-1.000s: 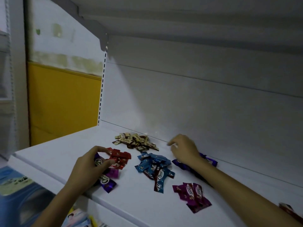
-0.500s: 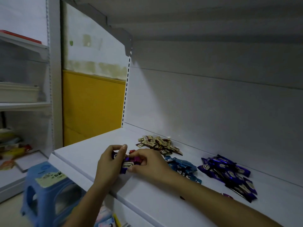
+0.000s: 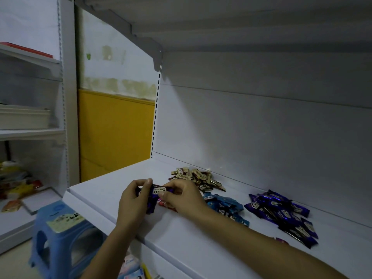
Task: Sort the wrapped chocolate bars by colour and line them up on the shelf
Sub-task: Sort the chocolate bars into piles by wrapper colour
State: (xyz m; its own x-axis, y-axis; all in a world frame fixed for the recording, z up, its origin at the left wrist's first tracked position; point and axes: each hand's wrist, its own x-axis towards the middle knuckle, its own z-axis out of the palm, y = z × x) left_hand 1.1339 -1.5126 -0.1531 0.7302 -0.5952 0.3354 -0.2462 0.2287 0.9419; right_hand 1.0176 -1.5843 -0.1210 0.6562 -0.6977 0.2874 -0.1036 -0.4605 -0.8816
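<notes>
Near shelf [image 3: 112, 190] front edge: left hand [image 3: 132, 200], right hand [image 3: 184, 198] fingers [image 3: 150, 181] pinch purple bars [image 3: 153, 199].

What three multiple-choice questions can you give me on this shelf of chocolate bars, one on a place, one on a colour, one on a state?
1. Where is the gold pile?
A. At the back of the shelf, near the wall
B. On the floor
C. At the front edge

2. What colour is the right-hand pile?
A. Red
B. Dark purple
C. Green

3. What is the left hand doing?
A. Lying flat
B. Hanging empty
C. Gripping bars

Answers:
1 A: it lies close to the back wall.
2 B: its wrappers are dark purple.
3 C: its fingers curl round purple bars, which the right hand pinches too.
</notes>
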